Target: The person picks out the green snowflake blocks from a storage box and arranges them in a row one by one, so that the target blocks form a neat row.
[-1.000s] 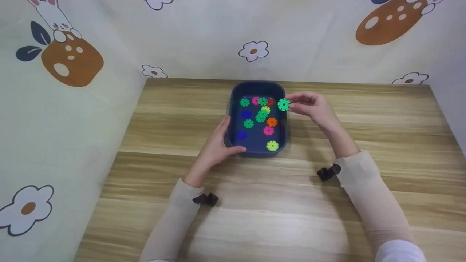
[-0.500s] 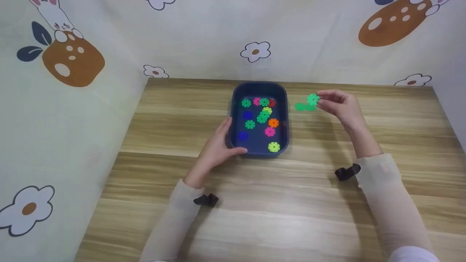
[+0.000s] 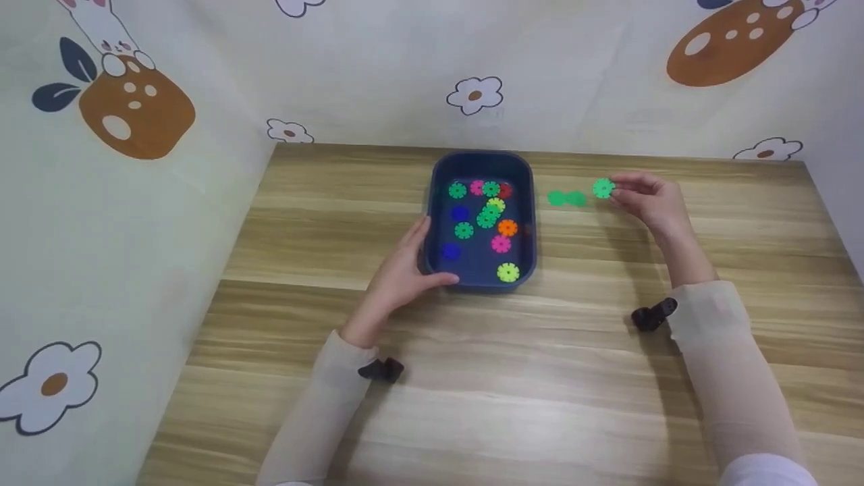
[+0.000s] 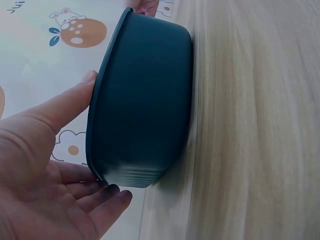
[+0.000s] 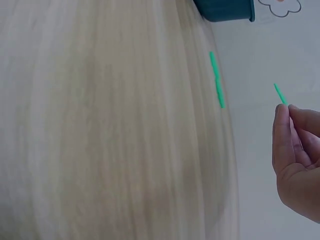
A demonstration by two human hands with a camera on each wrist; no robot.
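Note:
A dark blue plastic bin [image 3: 530, 250] holds several notched snowflake building discs in green, pink, yellow, orange, red and blue. At its near left corner my left hand [image 3: 398, 270] grips it, thumb at the front rim and fingers along the outer left wall; the left wrist view shows the bin's side [image 4: 145, 90] between them. To the right of the bin, my right hand [image 3: 655, 202] pinches a green snowflake disc [image 3: 603, 188] between thumb and fingertips, raised above the tabletop. Two green snowflake discs [image 3: 565, 198] lie side by side between that hand and the bin.
The wooden table [image 3: 513, 391] runs back to a pale wall covering [image 3: 378, 81] printed with flowers and rabbits, which also closes off the left and right sides. Both wrists carry small black cameras [image 3: 653, 315] on their cuffs.
My right hand has carried the green disc from over the bin's right rim farther right, past the two discs on the table. My left hand stays at the bin.

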